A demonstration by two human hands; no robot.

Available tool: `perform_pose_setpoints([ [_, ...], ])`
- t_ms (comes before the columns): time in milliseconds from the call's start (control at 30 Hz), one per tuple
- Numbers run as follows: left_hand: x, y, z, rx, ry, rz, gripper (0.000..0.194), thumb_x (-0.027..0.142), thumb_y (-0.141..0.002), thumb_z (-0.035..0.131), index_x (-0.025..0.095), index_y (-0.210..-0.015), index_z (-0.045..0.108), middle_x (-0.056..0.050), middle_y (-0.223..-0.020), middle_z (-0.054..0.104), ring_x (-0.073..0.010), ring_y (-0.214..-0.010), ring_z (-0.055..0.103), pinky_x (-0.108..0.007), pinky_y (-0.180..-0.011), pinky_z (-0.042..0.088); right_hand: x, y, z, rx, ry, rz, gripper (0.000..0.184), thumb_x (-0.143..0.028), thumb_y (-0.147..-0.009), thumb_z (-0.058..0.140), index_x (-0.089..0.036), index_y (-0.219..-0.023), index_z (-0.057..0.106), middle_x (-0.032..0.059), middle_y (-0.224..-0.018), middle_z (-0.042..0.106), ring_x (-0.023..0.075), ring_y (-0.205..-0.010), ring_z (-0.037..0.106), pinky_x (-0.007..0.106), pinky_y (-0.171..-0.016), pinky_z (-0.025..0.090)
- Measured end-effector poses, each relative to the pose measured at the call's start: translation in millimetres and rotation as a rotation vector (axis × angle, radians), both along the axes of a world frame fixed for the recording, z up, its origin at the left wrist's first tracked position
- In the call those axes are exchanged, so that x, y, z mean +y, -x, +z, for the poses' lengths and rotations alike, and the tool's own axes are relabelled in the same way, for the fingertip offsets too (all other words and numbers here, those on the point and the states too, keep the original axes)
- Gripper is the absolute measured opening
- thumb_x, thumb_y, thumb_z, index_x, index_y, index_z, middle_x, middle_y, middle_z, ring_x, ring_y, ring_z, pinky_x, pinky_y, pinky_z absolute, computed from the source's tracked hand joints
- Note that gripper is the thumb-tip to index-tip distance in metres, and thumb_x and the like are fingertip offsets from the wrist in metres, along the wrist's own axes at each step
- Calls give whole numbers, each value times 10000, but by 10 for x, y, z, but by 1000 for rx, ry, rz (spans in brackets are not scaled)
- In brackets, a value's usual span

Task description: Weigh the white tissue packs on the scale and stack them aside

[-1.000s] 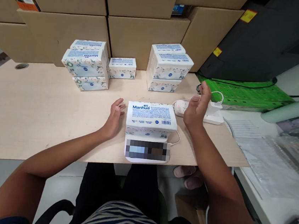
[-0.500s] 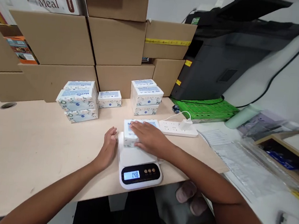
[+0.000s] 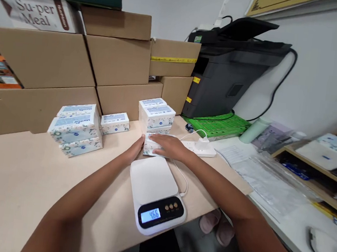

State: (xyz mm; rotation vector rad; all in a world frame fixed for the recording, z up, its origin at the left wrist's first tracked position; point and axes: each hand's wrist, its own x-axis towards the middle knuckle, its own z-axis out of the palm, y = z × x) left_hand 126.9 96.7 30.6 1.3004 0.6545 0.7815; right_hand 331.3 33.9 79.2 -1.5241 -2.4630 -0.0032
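Note:
A white tissue pack [image 3: 149, 147] lies on the desk just beyond the white kitchen scale [image 3: 155, 190], whose platform is bare and whose display is lit. My right hand [image 3: 167, 146] lies flat on top of the pack, fingers stretched out. My left hand [image 3: 136, 150] presses against the pack's left side with straight fingers. Right behind the pack stands a stack of tissue packs [image 3: 156, 115].
More tissue packs [image 3: 74, 129] are stacked at the left, with a single one [image 3: 115, 123] between the stacks. Cardboard boxes [image 3: 115, 60] line the back. A white power strip [image 3: 200, 148], a green mat [image 3: 216, 125] and a black printer [image 3: 228, 74] are on the right.
Both hands have pushed the tissue pack off the scale's platform onto the desk behind it, toward the right stack. The camera has tilted upward.

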Motion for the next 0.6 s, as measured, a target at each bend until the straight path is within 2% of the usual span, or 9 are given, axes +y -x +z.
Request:
perform_pose_setpoints([
  [67,123,-90,24,-32,3,-106,873,848,-922,612,201,-1507,634,-178,-1618,634,-414,-1612,476,-578,-1344,365,18,-20,-57,15,-32,22,659,-347,-992,752,-238,-1618,578,135,-1651,610,310,-1541,594,482,-1225,548],
  [133,149,-116,14,-48,-23,-139,893,794,-902,711,233,-1578,552,-171,-1661,589,-403,-1596,496,-574,-1328,390,35,-37,-145,25,-95,59,631,-342,-982,771,-209,-1579,613,158,-1615,644,320,-1516,618,506,-1227,544],
  [233,93,-101,-50,-16,-80,-85,949,704,-871,820,283,-1636,447,-157,-1730,497,-383,-1611,469,-555,-1319,404,43,-71,-322,22,-240,103,534,-332,-1000,755,-173,-1503,669,177,-1564,686,332,-1490,639,535,-1218,544],
  [367,60,-88,-167,26,-99,-16,1062,707,-751,915,242,-1596,471,-197,-1671,530,-411,-1538,533,-564,-1258,469,50,-150,-495,-12,-375,112,430,-352,-1055,685,-178,-1449,702,168,-1492,740,329,-1432,680,552,-1201,538],
  [500,134,-53,-243,70,-103,114,1324,815,-673,897,215,-1686,291,-260,-1718,397,-434,-1610,414,-593,-1304,388,46,-215,-544,-38,-445,60,395,-373,-1061,680,-207,-1417,720,154,-1462,761,361,-1421,677,667,-1247,451],
  [600,186,-6,-225,99,-113,130,1318,887,-663,845,144,-1643,371,-291,-1638,471,-455,-1583,432,-601,-1290,397,25,-248,-576,-38,-470,-3,402,-350,-1071,653,-216,-1447,704,164,-1493,740,377,-1464,639,714,-1258,410],
])
